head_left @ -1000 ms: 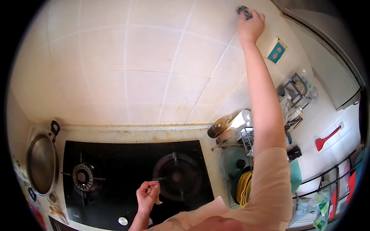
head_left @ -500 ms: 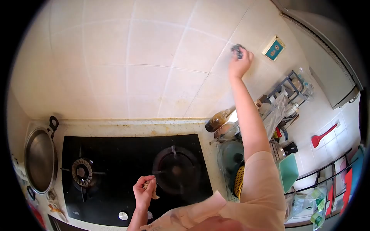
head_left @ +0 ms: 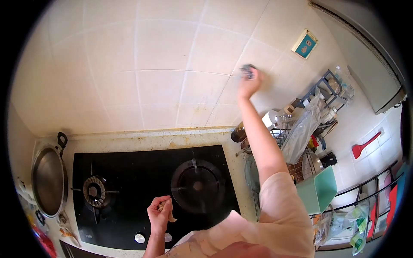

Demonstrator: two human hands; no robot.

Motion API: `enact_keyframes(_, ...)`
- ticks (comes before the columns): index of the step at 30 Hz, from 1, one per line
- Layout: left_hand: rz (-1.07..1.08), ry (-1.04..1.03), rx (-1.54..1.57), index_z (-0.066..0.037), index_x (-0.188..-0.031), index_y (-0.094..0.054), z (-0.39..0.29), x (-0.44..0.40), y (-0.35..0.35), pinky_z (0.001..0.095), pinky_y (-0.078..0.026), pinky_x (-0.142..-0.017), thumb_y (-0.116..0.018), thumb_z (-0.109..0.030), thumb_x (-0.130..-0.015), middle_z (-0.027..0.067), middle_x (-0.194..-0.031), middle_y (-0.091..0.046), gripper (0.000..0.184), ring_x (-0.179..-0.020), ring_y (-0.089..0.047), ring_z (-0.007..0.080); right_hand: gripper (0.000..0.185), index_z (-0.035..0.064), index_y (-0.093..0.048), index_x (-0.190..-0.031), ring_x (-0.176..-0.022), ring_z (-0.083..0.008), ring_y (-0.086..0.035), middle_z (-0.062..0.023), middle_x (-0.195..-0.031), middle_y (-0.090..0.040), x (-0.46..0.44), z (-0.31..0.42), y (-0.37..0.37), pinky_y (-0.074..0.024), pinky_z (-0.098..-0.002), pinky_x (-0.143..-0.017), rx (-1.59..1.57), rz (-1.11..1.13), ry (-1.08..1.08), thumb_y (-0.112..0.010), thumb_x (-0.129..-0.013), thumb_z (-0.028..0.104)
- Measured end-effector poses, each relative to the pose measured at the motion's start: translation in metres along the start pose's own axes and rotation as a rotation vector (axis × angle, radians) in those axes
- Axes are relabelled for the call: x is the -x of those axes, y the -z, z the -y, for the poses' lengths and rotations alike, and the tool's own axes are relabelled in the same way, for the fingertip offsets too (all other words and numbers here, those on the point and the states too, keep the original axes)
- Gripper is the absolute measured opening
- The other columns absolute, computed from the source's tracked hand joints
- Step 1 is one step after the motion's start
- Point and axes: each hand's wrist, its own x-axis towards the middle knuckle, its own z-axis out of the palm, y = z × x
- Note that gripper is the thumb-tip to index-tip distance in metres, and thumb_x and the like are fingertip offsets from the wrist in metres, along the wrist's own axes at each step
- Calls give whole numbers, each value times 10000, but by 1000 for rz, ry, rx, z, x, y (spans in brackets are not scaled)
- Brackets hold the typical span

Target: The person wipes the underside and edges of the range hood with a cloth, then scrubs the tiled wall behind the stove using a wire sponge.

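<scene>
My right hand, arm stretched out, presses a grey steel wool scrubber to the tiled wall. Hand and scrubber are slightly blurred. Low over the black gas stove, my left hand is closed around a crumpled beige cloth, with part of it poking out beside the fingers. Most of that cloth is hidden in the palm. Yellowish stains mark the lower tiles and the counter ledge.
A steel pan stands left of the stove. To the right are a dark bottle, a wire rack with jars and plastic bags, a green bin and a red spatula on the side wall. A teal switch plate sits higher up.
My right hand has moved the scrubber down and to the left along the tiles. The left hand keeps its grip on the cloth in nearly the same place. The camera view has shifted slightly.
</scene>
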Motion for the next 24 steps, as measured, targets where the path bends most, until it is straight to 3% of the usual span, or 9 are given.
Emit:
enact_keyframes(2, -10, -29, -20, 2, -889, -634, 4, -6, -4, 177, -374, -563, -621, -50, -834, -34, -723, -523, 76, -620, -455, 34, 192, 24, -582, -876, -907, -319, -530, -143, -986, -544, 4, 33, 1, -426, -414, -798, -79, 118, 328, -666, -704, 12)
enact_keyframes(4, 12, -42, -24, -3, -884, -637, 3, -6, -4, 178, -378, -566, -630, -55, -830, -36, -724, -524, 75, -623, -451, 29, 207, 27, -584, -860, -941, -308, -512, -139, -988, -534, -31, 51, 4, -418, -403, -834, -113, 22, 71, -660, -679, -40)
enact_keyframes(6, 25, -59, -36, -10, -882, -640, 6, -8, -4, 176, -383, -572, -637, -59, -826, -36, -726, -527, 75, -629, -455, 27, 239, 33, -591, -858, -960, -301, -497, -114, -963, -530, -43, 48, -3, -417, -392, -826, -149, -43, 59, -652, -654, -77)
enact_keyframes(9, 50, -19, -1, -4, -882, -637, 1, -7, -12, 175, -382, -573, -626, -53, -832, -37, -715, -515, 70, -629, -458, 29, 275, 47, -603, -864, -963, -298, -490, -85, -948, -527, -11, 52, 10, -421, -386, -796, -4, 201, 374, -649, -632, -92)
enact_keyframes(14, 76, -13, -30, 7, -881, -635, 7, -6, -19, 179, -380, -580, -624, -46, -831, -28, -738, -509, 73, -649, -465, 37, 336, 87, -612, -860, -941, -286, -486, -69, -969, -528, -20, 61, 0, -422, -368, -809, -86, 92, 305, -660, -583, -95)
enact_keyframes(17, 80, -51, -75, 9, -869, -636, 3, -3, -20, 186, -379, -595, -627, -40, -823, -25, -741, -500, 68, -659, -468, 46, 301, 80, -604, -861, -953, -301, -491, -87, -955, -535, -11, 59, 12, -425, -372, -826, -104, 309, 401, -639, -609, -79)
enact_keyframes(19, 85, -78, -79, 3, -870, -641, 2, -1, -19, 189, -384, -601, -627, -33, -819, -22, -744, -511, 64, -665, -470, 47, 259, 65, -603, -870, -967, -296, -493, -105, -950, -555, -46, 32, 9, -436, -378, -812, -19, 85, 446, -633, -642, -55)
enact_keyframes(21, 44, -58, -114, 3, -872, -641, 4, 1, -13, 188, -384, -594, -627, -31, -819, -24, -742, -515, 65, -656, -469, 45, 185, 10, -590, -881, -915, -307, -537, -140, -934, -585, -89, 8, 14, -424, -399, -829, 7, -124, -29, -626, -701, -15)
enact_keyframes(24, 14, -20, -75, 8, -878, -637, -1, -3, -16, 185, -382, -582, -623, -27, -823, -28, -739, -516, 68, -639, -466, 43, 203, 4, -588, -892, -899, -314, -551, -144, -914, -589, -93, -34, 5, -416, -406, -851, -108, -192, -560, -655, -700, 15)
